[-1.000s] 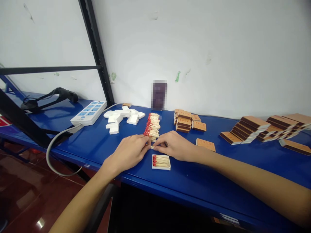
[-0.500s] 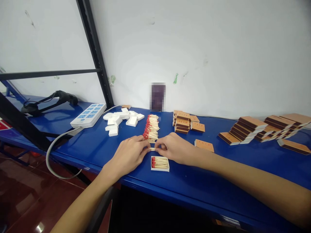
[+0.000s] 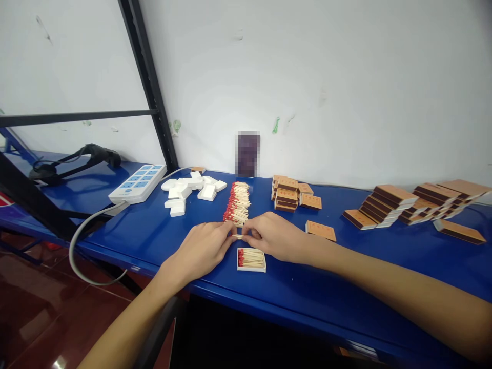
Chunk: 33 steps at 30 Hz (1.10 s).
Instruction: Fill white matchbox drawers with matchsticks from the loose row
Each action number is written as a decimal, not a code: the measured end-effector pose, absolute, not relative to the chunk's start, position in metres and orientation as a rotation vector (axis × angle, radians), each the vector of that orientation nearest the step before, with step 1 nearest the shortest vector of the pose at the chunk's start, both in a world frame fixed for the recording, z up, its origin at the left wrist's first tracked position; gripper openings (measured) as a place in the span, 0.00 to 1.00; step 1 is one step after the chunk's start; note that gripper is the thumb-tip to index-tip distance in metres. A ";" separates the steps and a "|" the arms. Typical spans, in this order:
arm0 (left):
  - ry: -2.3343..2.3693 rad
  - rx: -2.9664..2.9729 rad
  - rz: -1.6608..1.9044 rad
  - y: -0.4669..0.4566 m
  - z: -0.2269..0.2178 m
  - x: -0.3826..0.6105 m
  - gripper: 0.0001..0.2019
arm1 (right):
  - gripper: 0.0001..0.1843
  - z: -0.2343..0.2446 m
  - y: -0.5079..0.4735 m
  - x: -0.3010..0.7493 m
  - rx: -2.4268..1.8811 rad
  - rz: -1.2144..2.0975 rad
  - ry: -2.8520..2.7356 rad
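Observation:
My left hand (image 3: 203, 247) and my right hand (image 3: 271, 236) meet over the blue table (image 3: 154, 230), fingertips pinched on the two ends of a small bunch of matches (image 3: 238, 236). Just behind them lies a long pile of red-tipped matches (image 3: 237, 202). Right in front of my hands sits an open white tray (image 3: 251, 259) holding matches with their red tips to the left.
Several empty white trays (image 3: 188, 190) lie at the back left beside a white power strip (image 3: 137, 183) and its grey cable. Brown matchbox sleeves (image 3: 288, 193) are stacked behind, one sleeve (image 3: 320, 230) lies alone, and long rows of closed boxes (image 3: 407, 205) run right. A black frame stands left.
Both hands stayed together at the near end of the match pile, still pinching the small bunch. The view drifted slightly; nothing else moved.

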<state>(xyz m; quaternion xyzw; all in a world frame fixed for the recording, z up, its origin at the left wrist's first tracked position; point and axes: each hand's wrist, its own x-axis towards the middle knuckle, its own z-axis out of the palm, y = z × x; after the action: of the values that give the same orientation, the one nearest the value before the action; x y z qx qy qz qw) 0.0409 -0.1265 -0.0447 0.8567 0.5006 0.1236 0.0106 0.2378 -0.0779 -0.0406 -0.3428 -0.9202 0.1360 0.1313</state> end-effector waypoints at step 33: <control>1.540 2.762 0.143 -0.121 -0.042 0.040 0.15 | 0.06 -0.033 -0.071 0.239 -0.994 0.672 -2.694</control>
<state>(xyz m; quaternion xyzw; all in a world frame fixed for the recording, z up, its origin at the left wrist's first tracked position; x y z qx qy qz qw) 0.0396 -0.1214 -0.0419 0.8725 0.4863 0.0452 -0.0120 0.2390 -0.0709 -0.0335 -0.3355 -0.9093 0.2267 0.0964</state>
